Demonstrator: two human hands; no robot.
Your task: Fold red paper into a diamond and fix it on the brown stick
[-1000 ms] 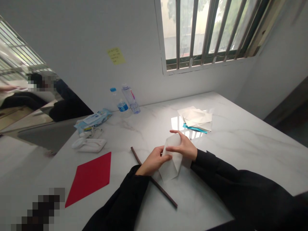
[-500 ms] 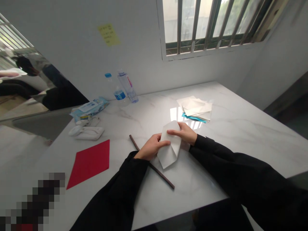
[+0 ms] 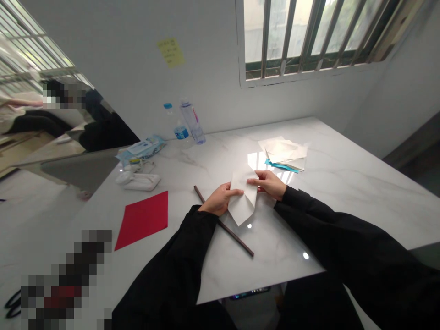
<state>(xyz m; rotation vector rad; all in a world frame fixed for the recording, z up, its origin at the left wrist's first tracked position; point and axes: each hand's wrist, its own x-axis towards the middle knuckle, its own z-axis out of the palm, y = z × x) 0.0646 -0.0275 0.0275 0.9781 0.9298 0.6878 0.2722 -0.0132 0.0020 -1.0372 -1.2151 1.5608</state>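
Note:
A folded white paper (image 3: 243,201) with a pointed lower end is held just above the white marble table (image 3: 343,192). My left hand (image 3: 217,201) pinches its left edge, thumb on top. My right hand (image 3: 271,183) grips the right side, fingers curled over the fold. Both arms are in black sleeves. A thin dark stick (image 3: 223,225) lies on the table under my left wrist, slanting toward the near edge.
A red paper sheet (image 3: 144,219) lies to the left. A stack of white and blue papers (image 3: 285,155) sits beyond my hands. Two water bottles (image 3: 187,121), a wipes pack (image 3: 142,149) and a white case (image 3: 139,181) stand at the back left. A mirror leans at left.
The view has shifted a little to the left and tilted; my hands keep the same hold on the white paper, now a bit farther from me and slightly lower on the sheet.

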